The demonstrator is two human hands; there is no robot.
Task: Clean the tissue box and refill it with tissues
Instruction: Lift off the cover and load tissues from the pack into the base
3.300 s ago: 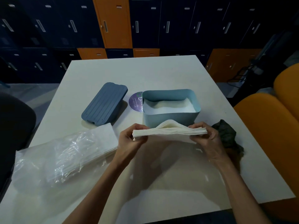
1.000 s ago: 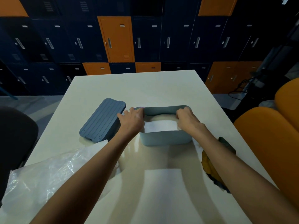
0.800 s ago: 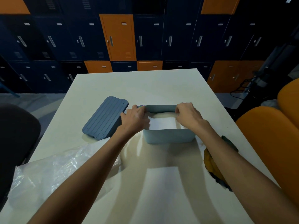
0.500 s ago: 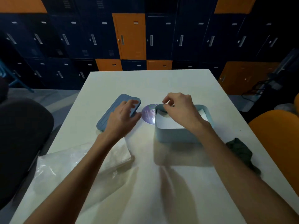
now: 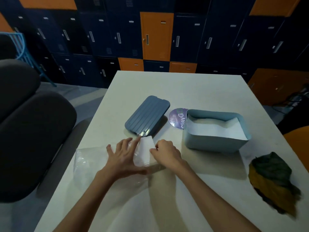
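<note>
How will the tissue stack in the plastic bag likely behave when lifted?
The tissue stack looks soft and layered, so probably light and floppy. The glossy plastic bag may slide; the left hand lies flat on it.

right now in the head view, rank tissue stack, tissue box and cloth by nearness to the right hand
1. tissue stack, pinched in the right hand
2. tissue box, to the hand's right
3. cloth, far right, near the table edge

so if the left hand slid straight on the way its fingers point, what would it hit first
Probably the lid: the left hand lies flat on the bag, its forefinger almost at the lid's near end.
</note>
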